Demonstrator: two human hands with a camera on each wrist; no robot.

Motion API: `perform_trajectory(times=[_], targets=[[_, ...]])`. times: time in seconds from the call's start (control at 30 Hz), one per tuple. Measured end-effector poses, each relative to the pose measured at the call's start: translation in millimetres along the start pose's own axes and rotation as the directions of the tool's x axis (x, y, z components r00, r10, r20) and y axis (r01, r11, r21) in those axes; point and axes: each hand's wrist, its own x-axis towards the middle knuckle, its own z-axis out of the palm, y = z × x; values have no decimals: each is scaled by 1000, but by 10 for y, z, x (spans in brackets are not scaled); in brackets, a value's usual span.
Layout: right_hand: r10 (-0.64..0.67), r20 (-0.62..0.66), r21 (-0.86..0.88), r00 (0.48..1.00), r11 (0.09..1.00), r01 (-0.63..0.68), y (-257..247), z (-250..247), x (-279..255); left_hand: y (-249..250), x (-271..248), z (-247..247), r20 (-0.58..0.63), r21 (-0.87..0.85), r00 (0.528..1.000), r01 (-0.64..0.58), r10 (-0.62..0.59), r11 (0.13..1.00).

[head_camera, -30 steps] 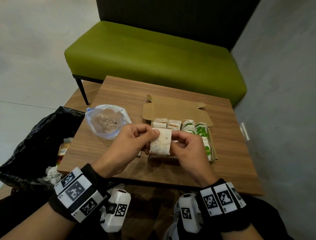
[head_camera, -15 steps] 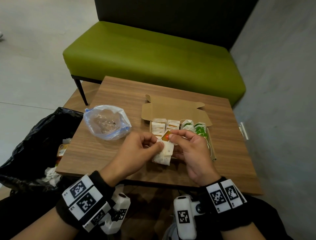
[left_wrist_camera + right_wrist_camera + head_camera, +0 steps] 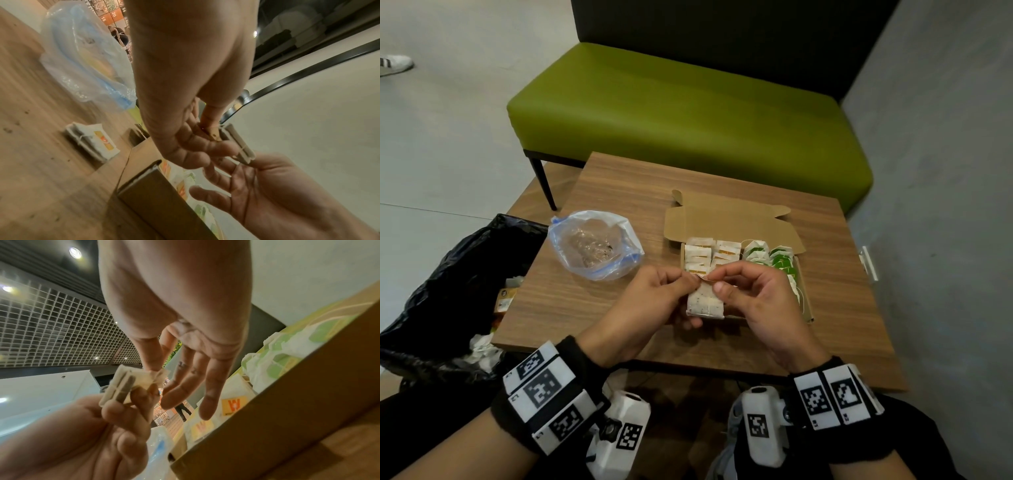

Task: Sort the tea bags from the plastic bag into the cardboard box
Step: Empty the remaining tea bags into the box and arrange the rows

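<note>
- The tea bag (image 3: 705, 303) hangs between both hands just above the near left corner of the box (image 3: 729, 219) — a white paper pouch with dark flecks showing through and a thin string round its middle.
- A second ago it was held flat and face-on to the head camera; half a second ago its orange tag came up at the top. Now the tag end is pinched at the upper edge and the pouch hangs lower. My reading: the tag or string is being tidied before the bag goes into a row, so placing is close but not done.
- The left hand (image 3: 654, 301) grips the pouch, fingers (image 3: 197, 144) curled under it and thumb on top.
- The right hand (image 3: 756, 298) pinches the top edge with thumb and forefinger; its other fingers (image 3: 207, 386) are spread loose.
- In the box, white bags with orange tags fill the left rows and green-tagged ones the right — this bag likely belongs on the left.
- One more bag (image 3: 92, 142) lies on the desk (image 3: 619, 192) beside the box, in the left wrist view.
- The plastic bag (image 3: 595, 245) sits open on the desk left of the box, well apart from the hands; what remains inside is too unclear to name.
</note>
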Motion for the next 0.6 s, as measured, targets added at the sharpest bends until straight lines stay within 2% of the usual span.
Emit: perform_trajectory(times=[0.17,0.27,0.33,0.4,0.47,0.6], targets=[[-13,12,-40,1000,999,13,-4,0,-1,23,0,-17,6,-57,1000,18,-18,998],[-48,4,-130,999,990,48,-13,8,-13,16,1,-42,9,23,1000,-14,14,1000],[-52,-27,-120,998,992,49,-26,0,-17,-8,13,-62,-26,89,998,-58,61,994],[-3,-69,-2,998,1000,3,-49,-20,-12,-32,30,-64,-63,156,988,-128,139,979],[48,-73,44,996,998,-45,-61,-33,-10,-38,35,-47,-95,220,968,-206,231,954],[68,-29,-70,997,995,-70,-17,3,-22,-52,63,-20,-99,253,939,-297,330,921]])
